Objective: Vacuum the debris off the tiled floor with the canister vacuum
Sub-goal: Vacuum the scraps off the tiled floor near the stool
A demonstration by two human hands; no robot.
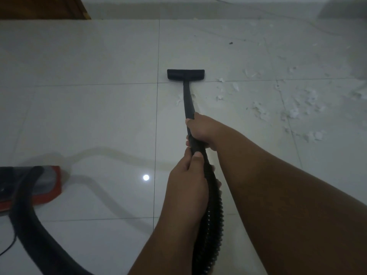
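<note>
The right hand (pixel 200 132) wraps the matte black rigid wand (pixel 187 100), its fingers (pixel 188 122) curled tight round the tube and pressed together, with the tips showing at the tube's left edge. Just behind it, toward the person, the left hand (pixel 187 179) grips where the smooth tube meets the ribbed, corrugated black hose (pixel 213 225). Its thumb (pixel 197 155) lies flat along the top of the tube, close to the right hand's lowest fingers, and its other fingers curl underneath, tips peeping out on the hose's right side. Ahead of the right fingers the wand narrows slightly and ends in a flat, rectangular black floor nozzle (pixel 185 75), set squarely on the tiled floor (pixel 79 116) just beyond a grout line. The tiles are large, glossy, pale grey-white squares with thin dark joints, and one bright round light reflection (pixel 146 177) lies left of the left hand. The debris (pixel 297 112), torn white flakes that look like paper or fluff, is scattered to the right of the fingers and nozzle, with a few scraps just beside the wand. Well apart to the left of the left hand sits the canister vacuum (pixel 45 183), red-edged with a grey top and too blurred for any lettering to be read. The hose loops out of it in a thick curve, and a thin black cord (pixel 9 247) trails beside it.
</note>
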